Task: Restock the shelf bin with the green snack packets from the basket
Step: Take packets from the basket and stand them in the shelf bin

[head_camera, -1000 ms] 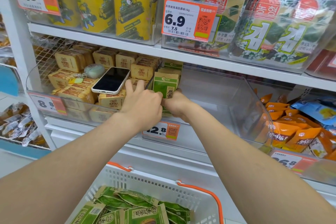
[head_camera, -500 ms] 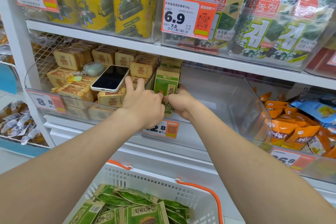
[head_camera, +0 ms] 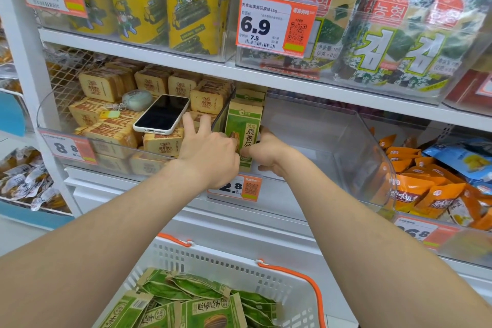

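Note:
A green snack packet [head_camera: 243, 128] stands upright at the left end of the clear shelf bin [head_camera: 332, 141], with more green packets behind it. My left hand [head_camera: 210, 152] touches its left edge, two fingers straight along the bin's left wall. My right hand [head_camera: 269, 153] grips its right edge with curled fingers. Below, the white basket [head_camera: 226, 263] with orange handles holds several green packets [head_camera: 191, 301] lying flat.
A phone [head_camera: 162, 113] and a small pouch lie on tan packets in the bin to the left. Orange packets [head_camera: 426, 189] fill the bin to the right. Yellow tins and seaweed bags stand on the shelf above. An orange price tag [head_camera: 234, 188] hangs below my hands.
The green packet has come up straighter against the bin's left wall. My right hand has shifted from the packet's front to its right edge. My left hand has barely moved.

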